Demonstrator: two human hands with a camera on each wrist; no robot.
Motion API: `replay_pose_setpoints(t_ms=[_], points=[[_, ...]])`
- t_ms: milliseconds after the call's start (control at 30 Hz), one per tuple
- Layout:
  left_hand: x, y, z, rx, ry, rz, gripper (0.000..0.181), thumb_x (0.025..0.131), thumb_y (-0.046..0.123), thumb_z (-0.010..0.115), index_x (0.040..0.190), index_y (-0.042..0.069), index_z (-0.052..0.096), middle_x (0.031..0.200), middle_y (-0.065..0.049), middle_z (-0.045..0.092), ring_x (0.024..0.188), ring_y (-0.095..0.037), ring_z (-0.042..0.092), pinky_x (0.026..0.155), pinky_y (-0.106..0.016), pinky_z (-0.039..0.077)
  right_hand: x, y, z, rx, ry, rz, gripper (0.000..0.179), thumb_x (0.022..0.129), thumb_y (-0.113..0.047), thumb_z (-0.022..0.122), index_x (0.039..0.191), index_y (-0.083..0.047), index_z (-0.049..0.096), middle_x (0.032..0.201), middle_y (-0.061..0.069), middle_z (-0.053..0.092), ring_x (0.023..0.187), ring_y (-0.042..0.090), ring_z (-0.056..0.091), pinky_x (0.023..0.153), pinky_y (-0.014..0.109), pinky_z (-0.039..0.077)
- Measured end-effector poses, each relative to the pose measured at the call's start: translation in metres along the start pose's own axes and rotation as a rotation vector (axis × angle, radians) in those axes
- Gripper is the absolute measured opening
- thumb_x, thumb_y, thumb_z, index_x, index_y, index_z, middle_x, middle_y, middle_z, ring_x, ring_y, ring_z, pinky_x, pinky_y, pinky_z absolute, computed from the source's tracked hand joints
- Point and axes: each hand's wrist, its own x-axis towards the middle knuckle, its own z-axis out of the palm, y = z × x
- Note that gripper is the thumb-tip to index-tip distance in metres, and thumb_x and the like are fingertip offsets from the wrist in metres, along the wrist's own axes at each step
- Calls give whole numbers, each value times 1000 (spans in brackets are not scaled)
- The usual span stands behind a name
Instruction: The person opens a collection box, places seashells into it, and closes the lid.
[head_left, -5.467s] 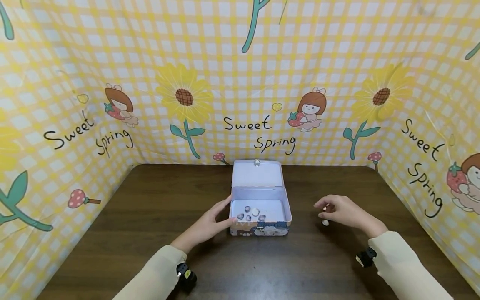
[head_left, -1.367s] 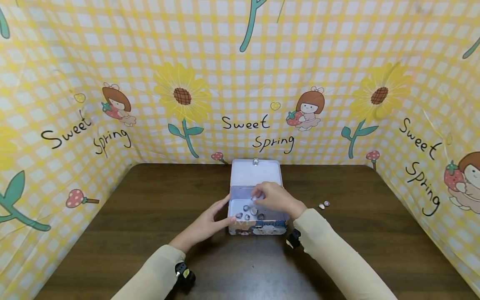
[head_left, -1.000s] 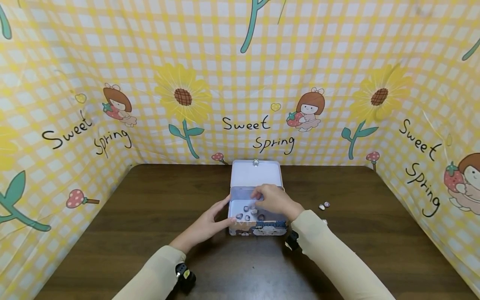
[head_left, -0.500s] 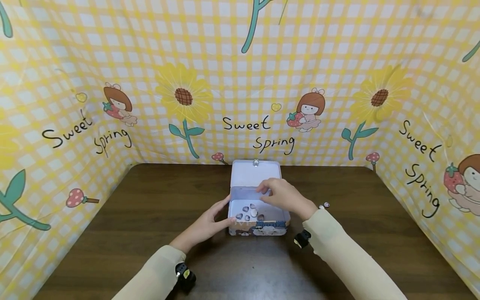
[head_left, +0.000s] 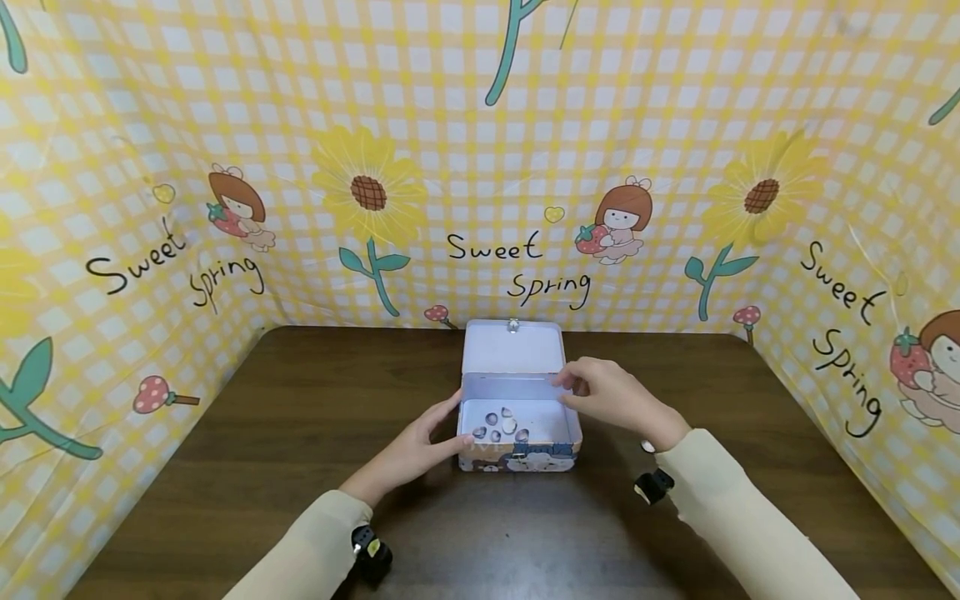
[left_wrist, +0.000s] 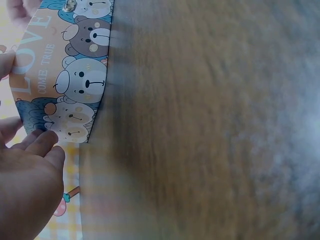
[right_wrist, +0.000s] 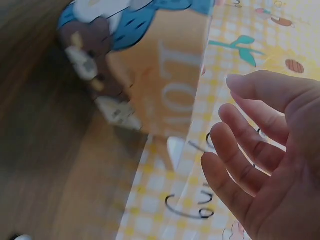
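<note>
A small tin box (head_left: 491,457) stands with its lid (head_left: 513,350) raised at the back. Its front bears printed bears and the word LOVE. Several small purplish-white shells (head_left: 491,419) lie on the left part of its pale floor. My left hand (head_left: 412,452) grips the tin's left side, thumb over the front rim and fingers along the wall. At the tin's right rim hovers my right hand (head_left: 621,402), fingers loosely bent. Nothing shows between those fingers in the right wrist view. One small white shell (head_left: 647,447) lies on the table beside the right wrist.
The dark wooden table (head_left: 300,392) reaches to a yellow checked cloth (head_left: 480,167) that hangs at the back and both sides. Each wrist wears a small black camera, such as the left camera (head_left: 372,554).
My right hand has let go of a shell, which now lies behind the others in the tin. It has drawn back to the right, out of the tin. My left hand stays put.
</note>
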Motion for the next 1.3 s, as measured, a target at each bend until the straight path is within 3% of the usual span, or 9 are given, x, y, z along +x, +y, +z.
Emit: replay_pose_setpoints(t_ms=[433, 667, 867, 1300], points=[[0, 3, 1, -8, -6, -23, 81, 95, 35, 71, 161, 22, 25, 163, -8, 25, 148, -33, 20, 112, -64, 24, -49, 46, -10, 26, -34, 81, 17, 91, -12, 74, 107, -8, 72, 98, 1, 67, 80, 10, 59, 71, 32, 51], [0, 2, 1, -33, -6, -29, 80, 95, 33, 71, 161, 25, 26, 162, -7, 25, 148, -33, 20, 111, -65, 23, -76, 71, -13, 47, -125, 126, 25, 92, -14, 74, 114, -4, 70, 94, 2, 67, 72, 10, 58, 67, 30, 49], [1, 1, 1, -25, 5, -22, 80, 95, 33, 72, 161, 25, 27, 162, -7, 27, 148, -32, 21, 112, -63, 23, -98, 88, -10, 35, -164, 119, 26, 88, -16, 79, 111, -6, 73, 108, 7, 70, 90, 21, 65, 72, 32, 52], [0, 0, 1, -19, 4, -30, 80, 95, 34, 71, 161, 25, 26, 162, -8, 26, 148, -34, 21, 111, -64, 23, -104, 97, -1, 70, -117, 135, 22, 87, -12, 78, 106, -3, 73, 91, -4, 66, 73, 2, 54, 64, 26, 47]])
